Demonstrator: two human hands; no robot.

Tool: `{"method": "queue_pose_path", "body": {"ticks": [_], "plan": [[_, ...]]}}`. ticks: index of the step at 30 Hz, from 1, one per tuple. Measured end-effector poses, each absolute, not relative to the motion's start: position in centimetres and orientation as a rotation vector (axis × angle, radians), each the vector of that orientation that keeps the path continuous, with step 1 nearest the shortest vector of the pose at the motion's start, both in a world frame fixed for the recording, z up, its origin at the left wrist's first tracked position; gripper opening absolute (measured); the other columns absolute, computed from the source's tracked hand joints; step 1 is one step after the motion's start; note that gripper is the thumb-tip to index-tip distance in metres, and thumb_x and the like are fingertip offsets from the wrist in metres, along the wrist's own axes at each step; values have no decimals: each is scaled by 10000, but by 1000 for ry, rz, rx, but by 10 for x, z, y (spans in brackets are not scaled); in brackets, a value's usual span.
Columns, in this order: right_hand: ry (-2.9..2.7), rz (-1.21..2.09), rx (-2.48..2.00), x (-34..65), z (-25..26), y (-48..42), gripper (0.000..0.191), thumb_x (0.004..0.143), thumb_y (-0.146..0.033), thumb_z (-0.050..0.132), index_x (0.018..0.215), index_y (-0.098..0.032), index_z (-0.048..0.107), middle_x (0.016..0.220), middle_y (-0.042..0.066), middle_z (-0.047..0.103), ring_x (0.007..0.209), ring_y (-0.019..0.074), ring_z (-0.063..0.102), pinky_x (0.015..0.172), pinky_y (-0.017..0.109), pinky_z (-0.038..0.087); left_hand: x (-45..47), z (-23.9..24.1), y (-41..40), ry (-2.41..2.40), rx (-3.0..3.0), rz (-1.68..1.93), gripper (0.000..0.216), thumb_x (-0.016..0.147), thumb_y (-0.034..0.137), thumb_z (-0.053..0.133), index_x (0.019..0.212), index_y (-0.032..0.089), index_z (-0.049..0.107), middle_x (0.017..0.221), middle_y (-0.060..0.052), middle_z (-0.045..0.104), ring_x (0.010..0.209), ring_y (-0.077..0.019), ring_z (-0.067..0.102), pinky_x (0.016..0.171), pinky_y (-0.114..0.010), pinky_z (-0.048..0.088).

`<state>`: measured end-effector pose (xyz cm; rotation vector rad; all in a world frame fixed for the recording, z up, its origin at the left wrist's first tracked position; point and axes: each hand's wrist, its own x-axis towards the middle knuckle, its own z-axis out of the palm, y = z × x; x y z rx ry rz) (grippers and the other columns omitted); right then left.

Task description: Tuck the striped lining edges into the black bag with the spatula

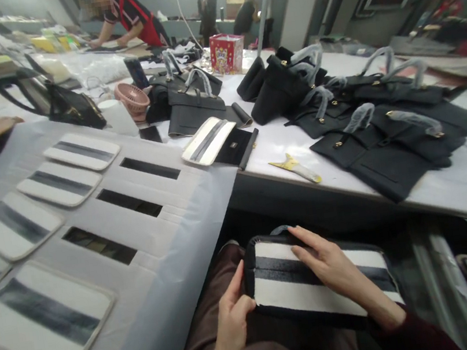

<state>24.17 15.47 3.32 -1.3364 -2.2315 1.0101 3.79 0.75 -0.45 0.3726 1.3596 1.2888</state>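
Observation:
On my lap lies a black bag [288, 304], its upward side covered by a white panel with a dark glossy stripe along its length. My left hand [232, 312] grips the bag's left end, thumb and forefinger at the corner. Across the panel rests my right hand [328, 263], fingers stretched toward the bag's far edge. A bit of a plastic-wrapped handle [280, 229] shows beyond those fingertips. The bag's underside is hidden.
Striped white panels [45, 311] lie on the board with slots at left. One more panel [210, 141] sits on an open black bag. Yellow-handled pliers [296, 168] lie near the table edge. Black handbags [370, 148] pile up at right. A pink fan [132, 99] stands behind.

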Motion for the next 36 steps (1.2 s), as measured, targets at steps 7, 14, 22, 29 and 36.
{"method": "queue_pose_path", "body": {"ticks": [7, 14, 22, 29, 36], "plan": [[-1079, 1209, -1497, 346, 39, 189, 598, 666, -603, 791, 1086, -186, 714, 1122, 84, 712, 1250, 270, 531, 1194, 395, 252, 23, -6, 5, 1442, 567, 1133, 743, 741, 400, 679, 1441, 306, 451, 1530, -1, 422, 1413, -309, 364, 1191, -451, 275], [-764, 1539, -1442, 381, 3, 161, 509, 768, -549, 721, 1086, -152, 718, 1133, 121, 705, 970, 248, 665, 867, 364, 517, 26, 12, 83, 1388, 529, 1080, 599, 812, 642, 591, 1315, 317, 588, 1406, 2, 572, 1295, -244, 520, 1093, -325, 425], [-641, 1700, -1281, 379, 2, 156, 347, 853, -369, 651, 1122, -161, 716, 1194, 82, 685, 967, 185, 648, 800, 261, 515, 24, 9, 110, 1400, 494, 938, 610, 745, 566, 711, 1239, 213, 656, 1243, -66, 684, 1052, -266, 672, 751, -251, 579], [-736, 1653, -1300, 382, 0, 160, 353, 817, -315, 666, 1102, -116, 729, 1124, 127, 708, 993, 234, 647, 846, 302, 496, 19, -12, 110, 1531, 681, 918, 559, 749, 582, 687, 1171, 216, 702, 1270, -59, 669, 1222, -315, 576, 1061, -395, 470], [-799, 1550, -1341, 383, -5, 158, 406, 788, -409, 740, 1101, -151, 740, 1141, 121, 708, 1051, 255, 632, 932, 335, 453, 18, -22, 113, 1570, 833, 872, 547, 711, 670, 670, 1108, 298, 717, 1283, 3, 658, 1309, -297, 491, 1218, -430, 196]]}}
